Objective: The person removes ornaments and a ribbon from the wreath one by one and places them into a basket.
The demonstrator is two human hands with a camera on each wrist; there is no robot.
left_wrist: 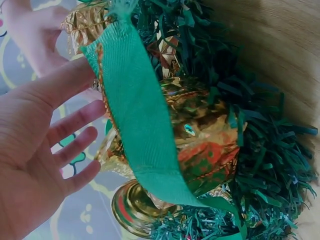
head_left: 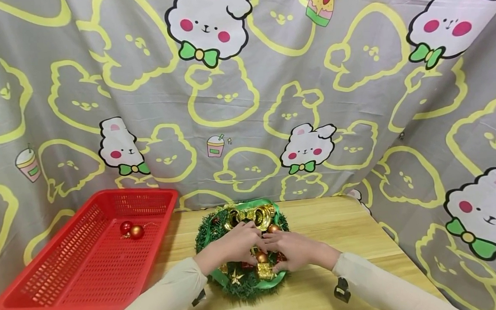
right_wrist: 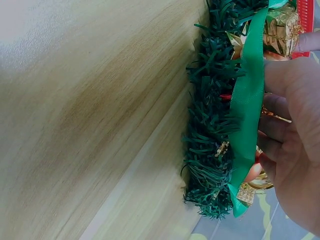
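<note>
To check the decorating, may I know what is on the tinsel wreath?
On the tinsel wreath show gold bells, baubles, a gold star, a gold gift box and green ribbon. Whatever the left hand and right hand cover is hidden.

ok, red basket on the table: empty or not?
Not empty. In the head view, the red basket holds a red bauble and a gold bauble; most of its floor is bare.

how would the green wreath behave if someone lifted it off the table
The wreath is probably light for its size, as its bristles look like thin plastic strips. It may tip toward the gold bells, bulky ornaments grouped near its far edge. The ribbon bows out from the bristles, so it could flop or snag.
</note>
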